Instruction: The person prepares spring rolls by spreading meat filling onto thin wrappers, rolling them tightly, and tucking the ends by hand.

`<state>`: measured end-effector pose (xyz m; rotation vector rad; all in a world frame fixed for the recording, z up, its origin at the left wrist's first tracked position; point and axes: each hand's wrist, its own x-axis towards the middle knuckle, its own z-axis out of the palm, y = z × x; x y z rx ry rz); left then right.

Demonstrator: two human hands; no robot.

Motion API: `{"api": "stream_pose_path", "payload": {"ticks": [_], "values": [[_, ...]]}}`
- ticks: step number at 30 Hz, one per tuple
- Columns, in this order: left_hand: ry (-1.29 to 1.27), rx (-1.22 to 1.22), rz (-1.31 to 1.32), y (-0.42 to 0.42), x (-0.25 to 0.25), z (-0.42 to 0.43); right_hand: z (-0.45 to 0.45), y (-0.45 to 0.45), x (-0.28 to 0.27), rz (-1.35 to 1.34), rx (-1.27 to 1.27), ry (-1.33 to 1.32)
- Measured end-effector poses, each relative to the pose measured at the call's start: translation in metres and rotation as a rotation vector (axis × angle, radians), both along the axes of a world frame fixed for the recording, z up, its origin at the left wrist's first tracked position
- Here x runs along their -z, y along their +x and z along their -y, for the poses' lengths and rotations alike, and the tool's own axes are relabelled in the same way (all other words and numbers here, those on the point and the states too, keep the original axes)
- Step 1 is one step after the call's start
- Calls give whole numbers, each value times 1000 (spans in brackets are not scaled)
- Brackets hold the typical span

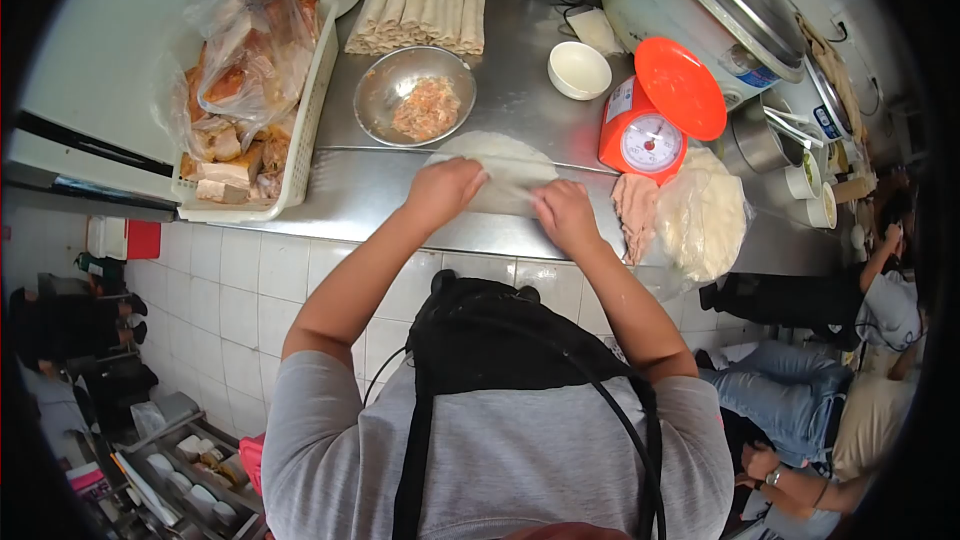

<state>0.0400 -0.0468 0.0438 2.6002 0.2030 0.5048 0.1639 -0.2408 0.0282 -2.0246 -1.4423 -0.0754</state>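
Observation:
A thin, round, pale wrapper lies on the steel counter in front of me. My left hand pinches its near left edge, and my right hand has closed on its near right edge, lifting that side slightly. Beyond the wrapper stands a metal bowl with a minced pinkish-orange filling in it. Long white rolls are stacked behind the bowl. By my right hand lie a crumpled pink cloth and a stack of pale wrappers in a clear plastic bag.
An orange dial scale and a small white bowl stand at the back right, near a large lidded pot. At left, a white plastic basket holds cooked meat. Other people are at the right.

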Motion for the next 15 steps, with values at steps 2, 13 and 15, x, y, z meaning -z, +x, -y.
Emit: {"api": "stream_pose_path", "payload": {"ticks": [2, 13, 15], "values": [[-8, -48, -125, 20, -1, -8, -11, 10, 7, -36, 74, 27], [55, -88, -276, 36, 32, -19, -17, -11, -18, 125, -16, -9], [54, -91, -316, 36, 29, -20, -15, -12, -26, 154, -5, 27]]}}
